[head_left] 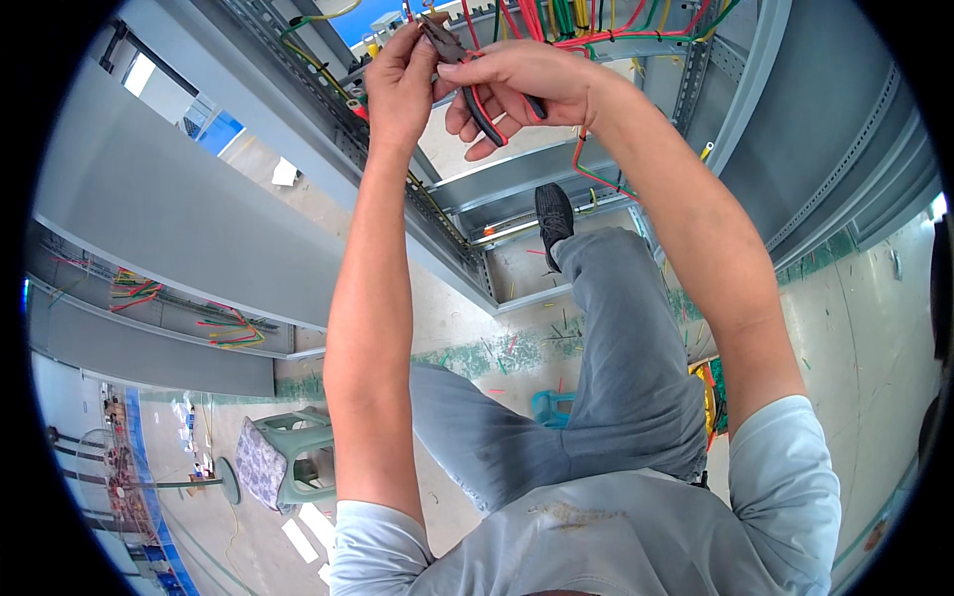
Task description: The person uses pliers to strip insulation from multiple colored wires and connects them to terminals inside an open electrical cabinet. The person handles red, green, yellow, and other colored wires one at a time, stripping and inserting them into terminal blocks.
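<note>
My right hand (542, 81) grips a pair of pliers (483, 119) with black and red handles, its fingers loosely around them and the thumb laid along the near side. The dark metal jaws point up and left, touching the fingertips of my left hand (396, 89). That hand is closed in a pinch at the jaws; what lies between its fingers is too small to make out. Just behind both hands runs a bundle of red wires (532, 20), beside green and yellow ones, inside the open grey metal cabinet frame (477, 189).
My foot in a black shoe (555, 217) is at the cabinet's base. A grey door panel (189, 214) stands open at left. Behind it are a green stool (303, 462) with a patterned cushion and a small teal stool (552, 407) under my leg. Wire scraps litter the floor.
</note>
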Tool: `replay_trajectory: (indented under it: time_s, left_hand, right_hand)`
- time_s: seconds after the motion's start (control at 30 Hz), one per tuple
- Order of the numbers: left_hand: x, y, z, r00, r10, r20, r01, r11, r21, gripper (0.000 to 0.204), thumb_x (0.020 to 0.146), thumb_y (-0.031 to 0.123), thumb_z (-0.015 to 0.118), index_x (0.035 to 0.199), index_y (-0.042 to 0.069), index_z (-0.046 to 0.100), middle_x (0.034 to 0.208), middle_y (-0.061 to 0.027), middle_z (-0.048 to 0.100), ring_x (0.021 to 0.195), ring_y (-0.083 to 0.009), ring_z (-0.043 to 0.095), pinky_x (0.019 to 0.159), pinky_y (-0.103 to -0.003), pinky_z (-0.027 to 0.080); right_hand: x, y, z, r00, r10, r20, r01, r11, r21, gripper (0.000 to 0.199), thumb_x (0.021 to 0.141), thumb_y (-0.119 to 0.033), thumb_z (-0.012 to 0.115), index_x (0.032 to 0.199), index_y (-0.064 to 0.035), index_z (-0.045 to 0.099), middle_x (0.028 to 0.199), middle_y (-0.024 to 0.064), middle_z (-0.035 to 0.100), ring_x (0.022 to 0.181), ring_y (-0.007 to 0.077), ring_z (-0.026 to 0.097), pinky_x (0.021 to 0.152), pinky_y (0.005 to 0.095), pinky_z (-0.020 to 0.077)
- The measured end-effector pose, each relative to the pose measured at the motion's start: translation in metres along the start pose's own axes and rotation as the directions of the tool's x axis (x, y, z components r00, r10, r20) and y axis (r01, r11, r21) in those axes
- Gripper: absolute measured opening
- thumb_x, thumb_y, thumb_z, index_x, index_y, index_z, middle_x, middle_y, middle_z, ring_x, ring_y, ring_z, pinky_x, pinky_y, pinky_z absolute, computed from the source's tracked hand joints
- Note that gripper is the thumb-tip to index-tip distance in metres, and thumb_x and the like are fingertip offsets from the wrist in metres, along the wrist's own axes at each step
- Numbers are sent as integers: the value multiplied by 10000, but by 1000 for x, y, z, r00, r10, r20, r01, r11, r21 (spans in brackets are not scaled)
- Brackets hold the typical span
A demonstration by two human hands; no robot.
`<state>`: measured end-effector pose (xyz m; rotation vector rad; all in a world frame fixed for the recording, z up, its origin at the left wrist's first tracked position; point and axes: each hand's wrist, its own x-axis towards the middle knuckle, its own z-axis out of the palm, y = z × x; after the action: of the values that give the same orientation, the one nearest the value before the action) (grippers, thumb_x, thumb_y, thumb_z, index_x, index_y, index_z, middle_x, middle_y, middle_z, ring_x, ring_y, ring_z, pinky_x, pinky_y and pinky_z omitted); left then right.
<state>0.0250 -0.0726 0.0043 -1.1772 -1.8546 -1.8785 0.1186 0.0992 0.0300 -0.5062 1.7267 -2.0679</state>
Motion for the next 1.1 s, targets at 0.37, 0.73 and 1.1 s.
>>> replay_trajectory:
  time_s: [0.37, 0.73, 1.1]
  left_hand:
    - [-3, 12, -1, 999, -9, 33, 8, 999, 42, 282, 1074, 157, 534, 1276, 1, 654, 1014, -44, 716, 931, -89, 644, 809, -246, 526]
    - [3, 1, 1, 994, 109, -5, -107, 985, 133, 196, 1060, 178, 570, 1061, 1, 654, 879, -12, 661, 781, -82, 568, 718, -253, 487]
    - [-9, 6, 1, 996, 84, 36, -89, 982, 164, 294, 1096, 190, 495, 1274, 6, 641, 1053, -46, 693, 957, -122, 644, 874, -277, 501]
  right_hand:
    - [3, 2, -5, 999, -17, 38, 18, 1000, -25, 338, 1039, -338, 578, 1071, -12, 663, 725, 22, 570, 646, 156, 556, 625, 366, 517]
    - [12, -11, -7, 773, -622, -127, -154, 10, -988, 376, 999, -378, 620, 947, -13, 689, 660, 52, 606, 658, 151, 670, 563, 321, 524]
    - [-11, -19, 14, 956, -54, -288, -110, 844, -525, 367, 994, -378, 637, 961, -13, 622, 700, 50, 611, 582, 151, 635, 546, 304, 527]
